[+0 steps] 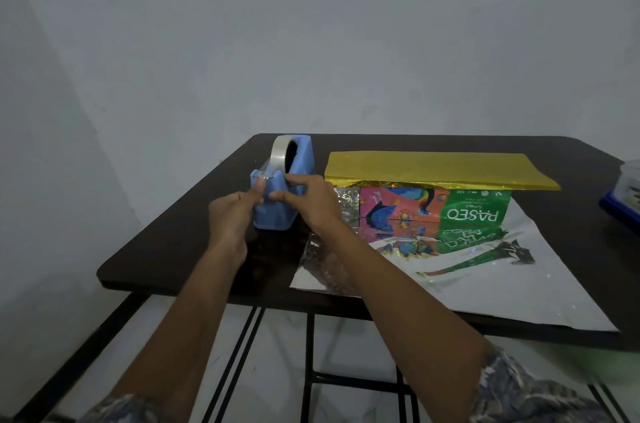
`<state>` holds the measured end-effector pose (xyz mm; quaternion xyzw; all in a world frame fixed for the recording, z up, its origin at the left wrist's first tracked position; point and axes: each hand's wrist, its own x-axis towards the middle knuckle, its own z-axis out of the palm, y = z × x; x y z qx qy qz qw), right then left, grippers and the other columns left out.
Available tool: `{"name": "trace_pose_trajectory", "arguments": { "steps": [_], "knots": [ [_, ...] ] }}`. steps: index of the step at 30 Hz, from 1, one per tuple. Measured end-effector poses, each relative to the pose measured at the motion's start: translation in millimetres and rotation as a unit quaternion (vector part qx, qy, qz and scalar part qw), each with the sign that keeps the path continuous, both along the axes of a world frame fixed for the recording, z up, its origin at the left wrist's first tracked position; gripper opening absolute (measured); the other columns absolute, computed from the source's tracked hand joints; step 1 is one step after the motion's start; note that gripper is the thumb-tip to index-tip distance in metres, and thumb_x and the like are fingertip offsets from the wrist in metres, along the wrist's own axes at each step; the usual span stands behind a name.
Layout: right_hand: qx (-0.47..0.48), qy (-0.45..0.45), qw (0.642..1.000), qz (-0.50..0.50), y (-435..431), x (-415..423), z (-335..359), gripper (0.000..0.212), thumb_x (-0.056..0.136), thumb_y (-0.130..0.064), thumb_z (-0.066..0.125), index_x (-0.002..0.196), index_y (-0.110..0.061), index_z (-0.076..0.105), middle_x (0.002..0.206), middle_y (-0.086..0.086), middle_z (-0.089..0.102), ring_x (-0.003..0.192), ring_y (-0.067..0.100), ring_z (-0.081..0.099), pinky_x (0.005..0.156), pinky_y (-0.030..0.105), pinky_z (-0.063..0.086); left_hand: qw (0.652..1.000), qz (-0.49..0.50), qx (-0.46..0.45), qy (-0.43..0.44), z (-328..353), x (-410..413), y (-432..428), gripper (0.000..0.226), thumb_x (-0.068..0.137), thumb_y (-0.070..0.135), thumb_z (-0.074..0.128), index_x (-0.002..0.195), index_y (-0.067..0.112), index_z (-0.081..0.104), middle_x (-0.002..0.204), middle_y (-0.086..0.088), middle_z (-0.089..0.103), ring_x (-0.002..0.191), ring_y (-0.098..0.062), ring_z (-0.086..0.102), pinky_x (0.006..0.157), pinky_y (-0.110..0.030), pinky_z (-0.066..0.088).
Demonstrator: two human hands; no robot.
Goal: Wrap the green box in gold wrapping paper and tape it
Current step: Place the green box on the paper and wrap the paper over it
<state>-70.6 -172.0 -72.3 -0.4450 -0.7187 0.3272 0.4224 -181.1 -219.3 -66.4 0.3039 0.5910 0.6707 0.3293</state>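
The green box (474, 211), with a colourful bird print on its left part, lies on the wrapping paper (485, 287), whose silver inner side faces up. The paper's far flap is folded over the box top, gold side up (433, 168). A blue tape dispenser (294, 177) with a clear tape roll (280, 154) stands left of the box. My left hand (232, 215) pinches the tape end at the dispenser's cutter. My right hand (308, 201) holds the dispenser's side, thumb and forefinger spread on it.
The dark table (194, 242) has its front left corner near my left arm. A blue tray (623, 204) with a clear container sits at the right edge. A grey wall stands behind.
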Motion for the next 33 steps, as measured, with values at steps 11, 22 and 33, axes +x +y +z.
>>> {"name": "trace_pose_trajectory", "arguments": {
  "steps": [11, 22, 33],
  "knots": [
    [0.025, -0.098, 0.992, 0.077, -9, 33, 22, 0.052, 0.086, -0.037, 0.065, 0.134, -0.020, 0.053, 0.130, 0.004, 0.059, 0.121, 0.022, 0.052, 0.097, 0.037, 0.043, 0.997, 0.014, -0.054, -0.046, -14, -3, -2, 0.024, 0.079, 0.018, 0.075, 0.068, 0.004, 0.059, 0.080, -0.012, 0.063, 0.089, -0.028, 0.061, 0.079, -0.038, 0.053],
    [0.076, -0.310, 0.939, -0.129, 21, 260, 42, 0.034, 0.098, -0.037, 0.044, 0.122, -0.023, 0.063, 0.125, 0.006, 0.063, 0.119, 0.024, 0.055, 0.110, 0.041, 0.028, 0.967, -0.219, 0.071, 0.111, 23, 160, -36, 0.023, 0.090, 0.037, 0.057, 0.078, 0.020, 0.066, 0.084, 0.001, 0.068, 0.081, -0.015, 0.062, 0.075, -0.031, 0.049],
    [0.030, -0.061, 0.994, -0.081, 29, 283, 14, 0.035, 0.098, -0.033, 0.046, 0.122, -0.014, 0.064, 0.128, 0.004, 0.061, 0.120, 0.019, 0.054, 0.107, 0.041, 0.038, 0.980, -0.193, 0.051, 0.013, -3, 270, 21, 0.013, 0.089, 0.021, 0.063, 0.076, 0.018, 0.064, 0.077, 0.002, 0.067, 0.077, -0.012, 0.063, 0.071, -0.030, 0.055]
  ]
}}
